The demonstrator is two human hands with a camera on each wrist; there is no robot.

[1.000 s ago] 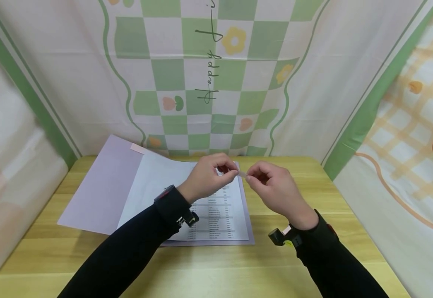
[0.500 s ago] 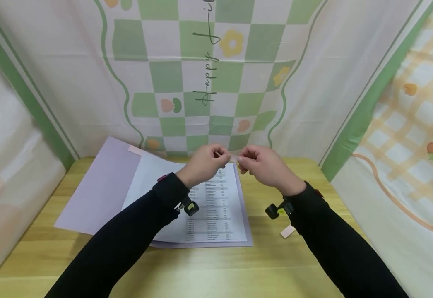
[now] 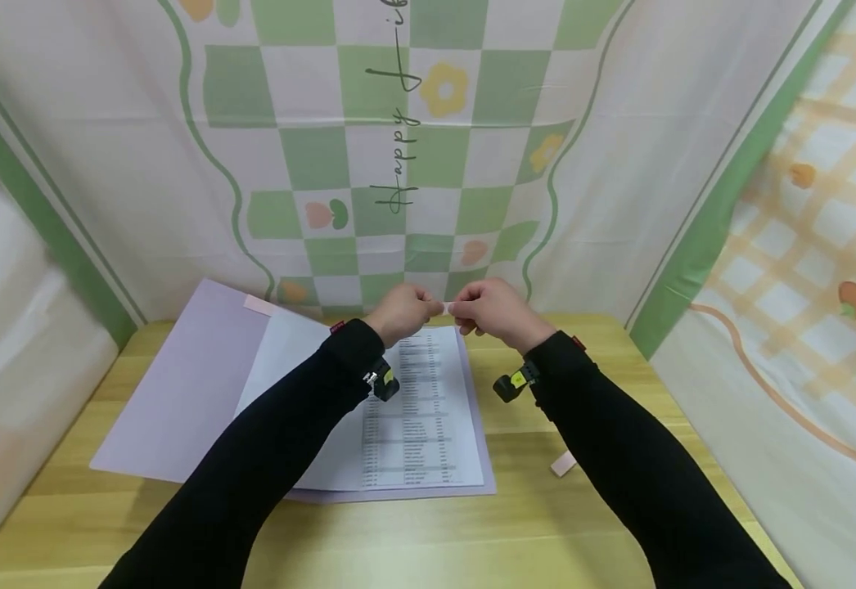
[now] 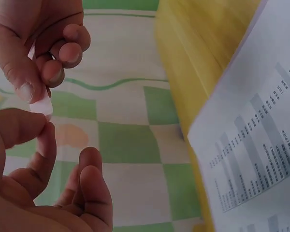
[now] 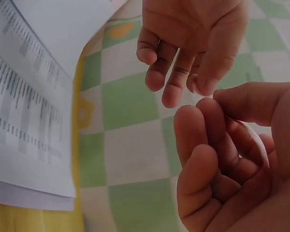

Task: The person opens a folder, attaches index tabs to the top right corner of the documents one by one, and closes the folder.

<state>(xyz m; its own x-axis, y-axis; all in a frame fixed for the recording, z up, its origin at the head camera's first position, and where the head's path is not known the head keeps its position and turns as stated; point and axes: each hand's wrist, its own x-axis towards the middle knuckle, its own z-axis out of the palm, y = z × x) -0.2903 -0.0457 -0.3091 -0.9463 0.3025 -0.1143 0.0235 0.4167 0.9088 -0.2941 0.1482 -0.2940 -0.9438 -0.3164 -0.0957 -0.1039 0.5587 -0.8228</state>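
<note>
Both hands are raised over the far edge of the table and meet at a narrow pale pink strip [image 4: 42,106]. My left hand [image 3: 402,312] pinches one end of it between thumb and index finger. Opposite, my right hand [image 3: 497,312] pinches it between thumb and fingers; in the right wrist view, more of the strip [image 5: 257,142] runs back inside that palm. Below the hands lies an open lilac folder [image 3: 170,393]. White sheets printed with a table of text [image 3: 428,409] lie in it, partly hidden by the left sleeve.
A second pale pink strip [image 3: 563,464] lies on the wooden table [image 3: 398,540], beside the right sleeve. Another pink piece [image 3: 257,305] is at the folder's top edge. A checkered cloth [image 3: 310,164] hangs behind the table, with more cloth at both sides.
Both hands have moved up and away, from over the printed sheet to the table's far edge, still pinching the strip. The second strip on the table has come into view beside the right arm.
</note>
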